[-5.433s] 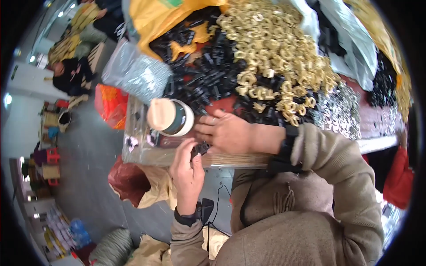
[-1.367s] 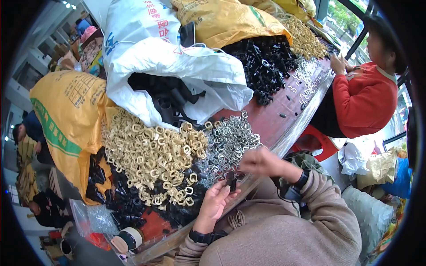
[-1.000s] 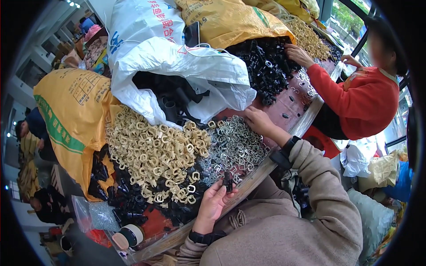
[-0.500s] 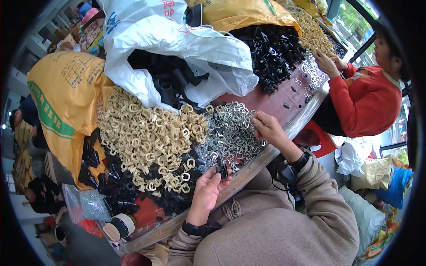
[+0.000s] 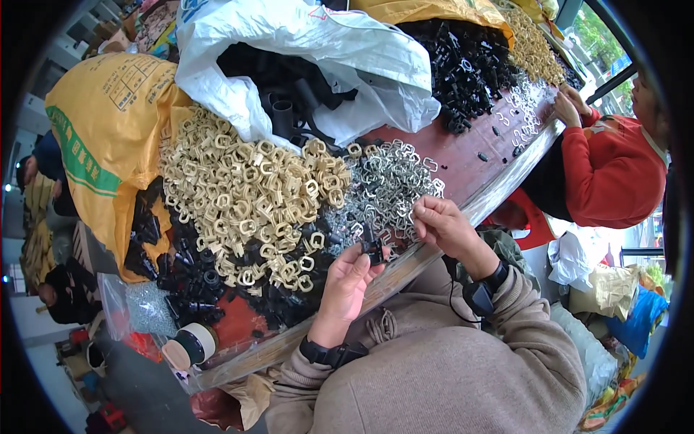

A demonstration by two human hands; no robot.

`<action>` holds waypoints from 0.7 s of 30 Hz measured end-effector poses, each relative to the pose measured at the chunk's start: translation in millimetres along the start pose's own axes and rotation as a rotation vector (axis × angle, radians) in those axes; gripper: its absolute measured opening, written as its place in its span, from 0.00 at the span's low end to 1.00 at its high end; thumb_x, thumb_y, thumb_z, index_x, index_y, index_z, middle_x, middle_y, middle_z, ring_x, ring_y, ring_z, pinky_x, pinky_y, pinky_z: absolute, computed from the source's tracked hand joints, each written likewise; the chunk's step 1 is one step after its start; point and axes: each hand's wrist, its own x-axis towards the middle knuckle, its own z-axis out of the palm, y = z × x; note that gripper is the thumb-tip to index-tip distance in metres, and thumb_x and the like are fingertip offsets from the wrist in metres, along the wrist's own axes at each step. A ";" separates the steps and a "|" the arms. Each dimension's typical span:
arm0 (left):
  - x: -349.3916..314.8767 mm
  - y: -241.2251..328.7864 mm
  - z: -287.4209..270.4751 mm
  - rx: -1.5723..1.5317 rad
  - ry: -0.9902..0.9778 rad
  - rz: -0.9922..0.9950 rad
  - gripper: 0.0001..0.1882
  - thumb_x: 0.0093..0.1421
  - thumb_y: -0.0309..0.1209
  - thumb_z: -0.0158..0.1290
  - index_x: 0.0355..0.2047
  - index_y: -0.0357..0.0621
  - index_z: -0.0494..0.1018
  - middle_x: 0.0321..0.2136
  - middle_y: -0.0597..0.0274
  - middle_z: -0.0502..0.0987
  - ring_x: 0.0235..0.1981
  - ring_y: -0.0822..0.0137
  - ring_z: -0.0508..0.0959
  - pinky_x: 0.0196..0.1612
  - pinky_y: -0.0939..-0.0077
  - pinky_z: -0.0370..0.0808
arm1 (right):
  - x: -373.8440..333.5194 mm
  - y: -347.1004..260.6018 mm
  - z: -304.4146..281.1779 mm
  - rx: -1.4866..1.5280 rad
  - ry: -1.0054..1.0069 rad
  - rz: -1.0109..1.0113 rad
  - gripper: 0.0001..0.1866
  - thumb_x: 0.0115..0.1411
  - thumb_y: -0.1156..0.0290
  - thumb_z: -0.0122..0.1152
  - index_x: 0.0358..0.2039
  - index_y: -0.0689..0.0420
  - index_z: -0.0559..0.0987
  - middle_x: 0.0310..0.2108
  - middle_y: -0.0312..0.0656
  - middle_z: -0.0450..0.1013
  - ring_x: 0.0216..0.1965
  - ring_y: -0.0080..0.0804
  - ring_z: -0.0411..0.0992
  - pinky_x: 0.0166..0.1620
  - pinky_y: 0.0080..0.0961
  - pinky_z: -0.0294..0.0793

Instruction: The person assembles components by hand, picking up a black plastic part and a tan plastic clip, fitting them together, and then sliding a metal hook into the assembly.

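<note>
Between the thumb and fingers of my left hand (image 5: 345, 286) is a small black plastic fitting (image 5: 371, 246), held upright over the table's near edge. My right hand (image 5: 448, 230) is closed in a pinch a short way to the right. Whatever its fingertips grip, if anything, is too small to make out. Just beyond both hands lies a heap of U-shaped metal clips (image 5: 394, 181). Left of these is a large pile of beige plastic rings (image 5: 246, 188), with loose black plastic parts (image 5: 191, 289) along its near left side.
A white sack (image 5: 383, 69) of black tubes gapes at the back; a yellow sack (image 5: 108, 94) slumps at left. More black fittings (image 5: 463, 79) lie farther off. A dark-and-cream round container (image 5: 196, 343) stands near the left corner. A person in red (image 5: 614, 173) works at right.
My right hand has drawn back from the clip heap toward me and a little nearer my left hand. The black fitting stays in my left hand. The view has shifted slightly.
</note>
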 end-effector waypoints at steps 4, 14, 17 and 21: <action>2.8 0.0 4.6 -0.003 -0.076 0.024 0.14 0.56 0.31 0.47 0.42 0.38 0.66 0.37 0.58 0.72 0.39 0.70 0.71 0.42 0.77 0.68 | -11.3 2.9 13.0 -0.067 -0.102 0.050 0.11 0.58 0.66 0.47 0.24 0.59 0.69 0.14 0.32 0.64 0.13 0.14 0.58 0.15 0.10 0.54; 0.1 -0.1 -2.7 -0.076 -0.144 -0.001 0.15 0.55 0.32 0.48 0.41 0.37 0.66 0.36 0.57 0.72 0.39 0.69 0.71 0.45 0.74 0.68 | -24.6 14.6 34.1 -0.489 -0.128 -0.227 0.06 0.56 0.71 0.50 0.26 0.60 0.70 0.19 0.35 0.67 0.16 0.16 0.62 0.19 0.13 0.59; -1.2 -0.1 -4.8 -0.108 -0.138 -0.009 0.15 0.55 0.32 0.48 0.41 0.36 0.66 0.37 0.57 0.72 0.39 0.68 0.72 0.44 0.74 0.68 | -23.7 24.1 35.5 -0.608 -0.098 -0.547 0.04 0.54 0.73 0.52 0.26 0.60 0.71 0.19 0.36 0.67 0.17 0.19 0.63 0.20 0.15 0.61; -1.7 0.3 -4.0 -0.151 -0.150 -0.041 0.14 0.55 0.31 0.47 0.41 0.36 0.66 0.37 0.56 0.72 0.39 0.67 0.72 0.44 0.74 0.69 | -26.4 24.1 30.5 -0.742 -0.086 -0.611 0.04 0.50 0.75 0.55 0.29 0.59 0.72 0.23 0.39 0.68 0.22 0.28 0.66 0.25 0.19 0.65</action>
